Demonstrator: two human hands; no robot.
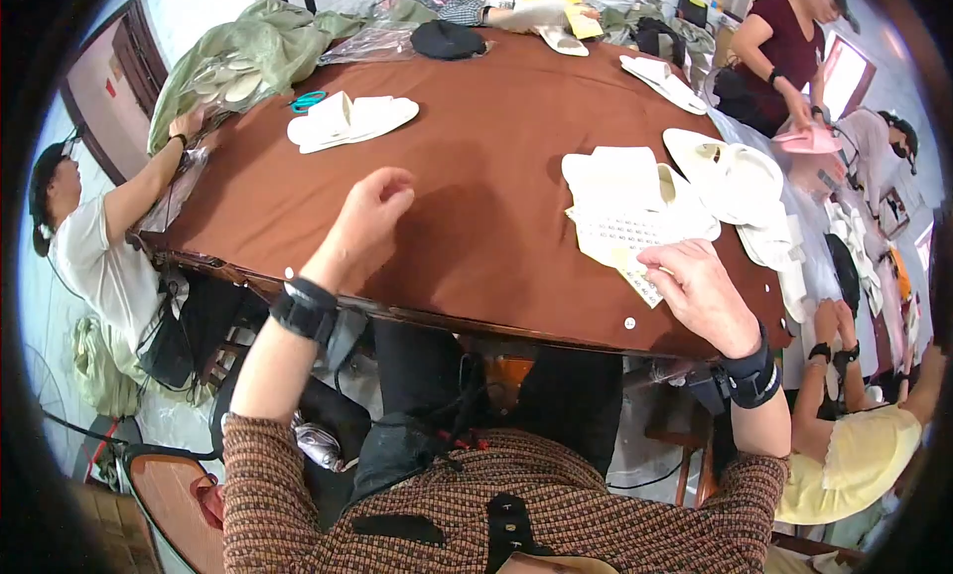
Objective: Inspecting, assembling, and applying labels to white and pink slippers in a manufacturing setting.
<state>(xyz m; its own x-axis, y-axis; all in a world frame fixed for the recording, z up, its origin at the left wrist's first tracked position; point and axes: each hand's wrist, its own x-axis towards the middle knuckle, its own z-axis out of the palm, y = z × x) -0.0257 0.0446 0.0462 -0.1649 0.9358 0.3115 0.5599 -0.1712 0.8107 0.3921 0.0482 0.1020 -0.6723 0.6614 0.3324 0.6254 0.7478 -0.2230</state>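
My left hand (365,221) hovers over the brown table (476,177) with its fingers loosely curled and nothing in it. My right hand (698,288) rests near the table's front edge, fingertips on a pale sheet of small stickers (620,238). That sheet lies against a stack of white slippers (635,182). A further pile of white slippers (730,177) sits just to the right of the stack. Both wrists wear black bands.
A white slipper pair (347,119) and teal scissors (308,100) lie at the far left of the table. A black cap (447,40) and more slippers (663,80) sit at the back. Green fabric (248,58) is heaped at the left corner. Other people sit around the table.
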